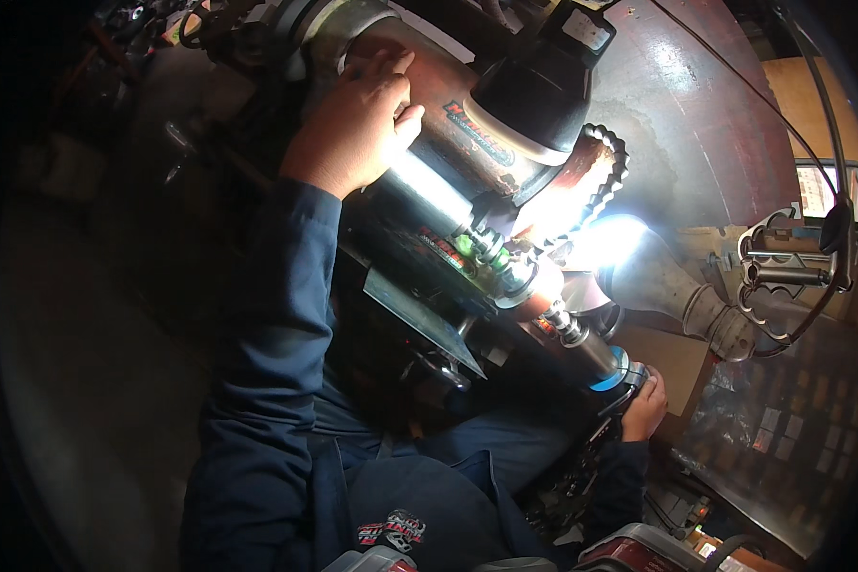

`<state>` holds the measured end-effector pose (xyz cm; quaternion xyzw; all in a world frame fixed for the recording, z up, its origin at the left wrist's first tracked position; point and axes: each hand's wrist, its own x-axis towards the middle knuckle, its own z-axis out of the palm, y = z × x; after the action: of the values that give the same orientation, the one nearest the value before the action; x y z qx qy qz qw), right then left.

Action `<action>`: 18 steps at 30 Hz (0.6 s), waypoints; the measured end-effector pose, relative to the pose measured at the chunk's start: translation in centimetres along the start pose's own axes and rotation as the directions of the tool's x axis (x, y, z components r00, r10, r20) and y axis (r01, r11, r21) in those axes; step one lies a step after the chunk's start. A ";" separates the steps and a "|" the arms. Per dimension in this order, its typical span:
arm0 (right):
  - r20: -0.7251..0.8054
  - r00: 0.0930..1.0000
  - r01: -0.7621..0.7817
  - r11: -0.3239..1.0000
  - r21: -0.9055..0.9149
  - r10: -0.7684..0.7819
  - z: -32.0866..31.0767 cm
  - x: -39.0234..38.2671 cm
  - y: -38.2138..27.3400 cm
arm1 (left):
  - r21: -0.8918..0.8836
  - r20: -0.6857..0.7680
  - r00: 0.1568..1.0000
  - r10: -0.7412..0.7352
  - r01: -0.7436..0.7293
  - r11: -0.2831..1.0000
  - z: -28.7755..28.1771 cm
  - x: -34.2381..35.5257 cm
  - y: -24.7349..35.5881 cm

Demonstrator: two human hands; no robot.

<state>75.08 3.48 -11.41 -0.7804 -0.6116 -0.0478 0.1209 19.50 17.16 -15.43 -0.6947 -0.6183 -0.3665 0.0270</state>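
In front of me slants a long machine with a reddish-grey cylindrical housing [439, 86]. My left hand [362, 124] rests on that housing, its thumb apart and its fingers slightly bent, holding nothing. Below it a polished shaft [429, 186] leads to a narrower stepped spindle [520, 272], partly lost in glare. At the spindle's lower right end is a dark metal cylinder [589, 355] with a blue ring [608, 376]. My right hand [645, 408] has its fingers around the dark end piece [635, 374] beyond this ring; part of the grip is hidden.
A black lamp shade [534, 86] with a beaded flexible neck [615, 157] overhangs the machine. A flat metal plate [424, 319] juts toward me. At right are a pale duct [677, 286], a rack of metal rods [786, 272] and a hanging cable [815, 329].
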 end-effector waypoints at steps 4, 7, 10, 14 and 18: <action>-0.094 0.994 -0.043 0.998 0.045 0.047 0.7 -1.9 -0.4 | 0.004 -0.023 0.999 0.039 -0.038 0.999 0.2 0.0 -0.4; -0.190 0.982 0.012 0.995 0.102 0.007 1.3 -3.3 0.1 | 0.006 -0.014 0.999 0.033 -0.033 0.999 0.1 0.0 -0.3; -0.235 0.968 -0.064 0.992 0.111 0.089 2.2 -4.7 0.7 | -0.006 0.024 1.000 -0.017 0.017 1.000 0.0 -0.1 -0.1; -0.220 0.953 -0.148 0.955 0.258 0.207 3.5 -6.7 1.8 | 0.000 0.002 1.000 0.017 -0.017 1.000 0.2 -0.2 -0.3; -0.191 0.934 -0.203 0.889 0.409 0.301 5.3 -8.5 4.3 | -0.026 0.039 0.999 -0.022 0.023 0.999 -0.1 -0.1 -0.1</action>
<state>76.71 -4.20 -18.99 -0.8026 -0.4815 -0.0090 0.3521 19.40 17.06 -15.46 -0.6948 -0.6216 -0.3617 0.0017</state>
